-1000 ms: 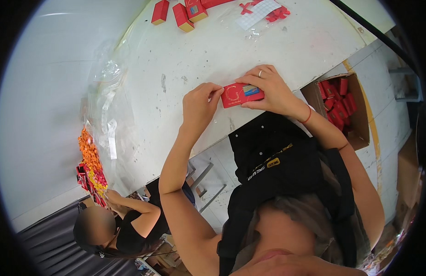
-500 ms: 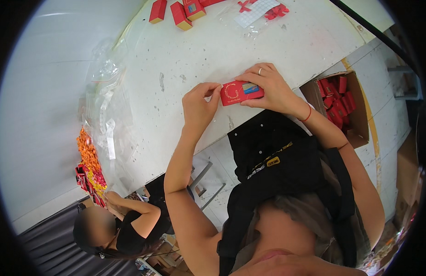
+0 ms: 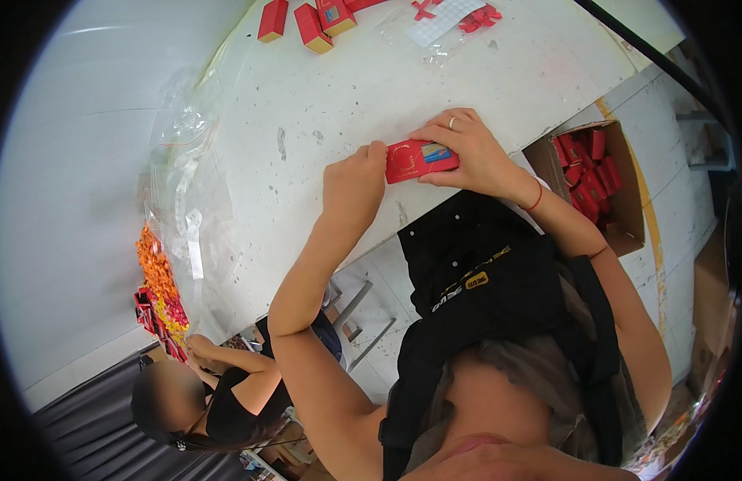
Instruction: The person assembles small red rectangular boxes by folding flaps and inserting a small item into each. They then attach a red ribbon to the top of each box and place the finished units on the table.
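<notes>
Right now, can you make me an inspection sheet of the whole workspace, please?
Surface: white tabletop, with scuffs and dark specks.
Job's things: red printed carton, held; more red cartons at the top.
Clutter: clear plastic bags on the left; white sheet at the top.
Hands: right hand grips the printed carton's right end; left hand is at its left end.
Cables: black cable or rod, cannot tell which.
Surroundings: co-worker lower left; cardboard box on the right.

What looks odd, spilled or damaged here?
Nothing stands out strongly. The table has dark marks that look like wear or stains, and the red boxes in the carton lie jumbled. The box in the right hand shows no visible damage.
</notes>
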Demonstrator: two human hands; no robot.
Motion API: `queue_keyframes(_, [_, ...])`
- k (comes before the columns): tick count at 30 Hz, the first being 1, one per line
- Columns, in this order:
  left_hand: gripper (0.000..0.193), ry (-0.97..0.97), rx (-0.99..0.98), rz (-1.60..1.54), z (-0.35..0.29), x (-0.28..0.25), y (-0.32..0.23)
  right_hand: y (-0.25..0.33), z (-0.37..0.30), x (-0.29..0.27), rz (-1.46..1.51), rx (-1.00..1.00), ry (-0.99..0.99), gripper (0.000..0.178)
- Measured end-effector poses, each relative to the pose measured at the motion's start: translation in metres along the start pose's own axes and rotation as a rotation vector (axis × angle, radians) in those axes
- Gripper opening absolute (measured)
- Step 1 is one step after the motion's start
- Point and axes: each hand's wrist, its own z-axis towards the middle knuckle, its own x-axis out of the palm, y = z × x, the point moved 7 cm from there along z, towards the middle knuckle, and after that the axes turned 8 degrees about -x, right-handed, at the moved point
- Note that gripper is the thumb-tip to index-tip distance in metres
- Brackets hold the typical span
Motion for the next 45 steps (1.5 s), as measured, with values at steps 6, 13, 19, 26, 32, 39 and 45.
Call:
queue_keyframes(6, [0.010,0.116,-0.053,0.055,0.013,0.000,-0.006,-0.001,0.000,-0.001,-0.008,-0.009,-0.003,0.052])
queue_keyframes(13, [0.010,0.090,-0.367,-0.642,0.002,0.015,0.041,0.001,0.002,0.001,0.004,-0.020,-0.008,0.051])
queue_keyframes(19, [0.014,0.787,-0.045,-1.022,-0.074,0.017,0.040,-0.005,-0.007,-0.004,-0.017,-0.022,0.045,0.059])
queue_keyframes(26, [0.016,0.404,-0.636,-0.958,-0.083,0.011,0.076,-0.041,0.028,-0.057,0.008,0.035,-0.106,0.069])
queue_keyframes(32, [0.021,-0.123,-0.054,-0.634,0.044,0.006,0.038,-0.184,0.073,-0.132,-0.584,0.331,-0.342,0.049])
queue_keyframes(39, [0.036,-0.216,0.289,-0.396,0.136,0.051,0.004,-0.202,0.059,-0.116,-0.498,0.424,-0.258,0.033])
queue_keyframes(45, [0.040,-0.265,0.366,-0.623,0.177,0.052,-0.009,-0.193,0.064,-0.115,-0.470,0.430,-0.191,0.020])
